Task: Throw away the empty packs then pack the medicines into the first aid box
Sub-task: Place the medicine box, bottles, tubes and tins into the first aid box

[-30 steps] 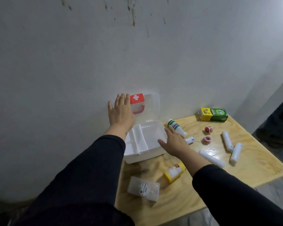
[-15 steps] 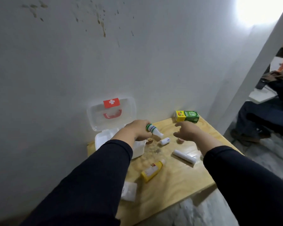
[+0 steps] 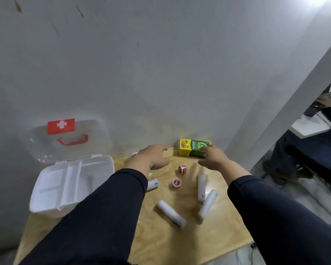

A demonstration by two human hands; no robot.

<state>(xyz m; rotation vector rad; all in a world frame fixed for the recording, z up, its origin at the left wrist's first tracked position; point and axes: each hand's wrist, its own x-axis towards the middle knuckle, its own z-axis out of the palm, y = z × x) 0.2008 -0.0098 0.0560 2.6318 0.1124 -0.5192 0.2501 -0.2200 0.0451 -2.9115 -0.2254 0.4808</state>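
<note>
The white first aid box [image 3: 52,194] stands open at the table's left, its clear lid [image 3: 65,142] leaning on the wall. A yellow-green pack [image 3: 191,148] lies against the wall at the back. My right hand [image 3: 212,159] reaches it, fingertips touching its right end. My left hand [image 3: 153,157] hovers left of the pack with relaxed fingers and holds nothing. A white bottle [image 3: 134,154] is mostly hidden under my left wrist. Two small red tins [image 3: 182,169] [image 3: 176,183], a short white tube [image 3: 152,184] and three white rolls [image 3: 171,213] [image 3: 201,186] [image 3: 207,203] lie on the wood.
The wooden table [image 3: 208,236] butts against the grey wall; its right and near edges drop to the floor. A seated person [image 3: 313,153] is at the far right behind a wall corner.
My left hand left the green-capped bottle and moved right. My right hand went forward to the yellow-green pack. The view swung right and closer.
</note>
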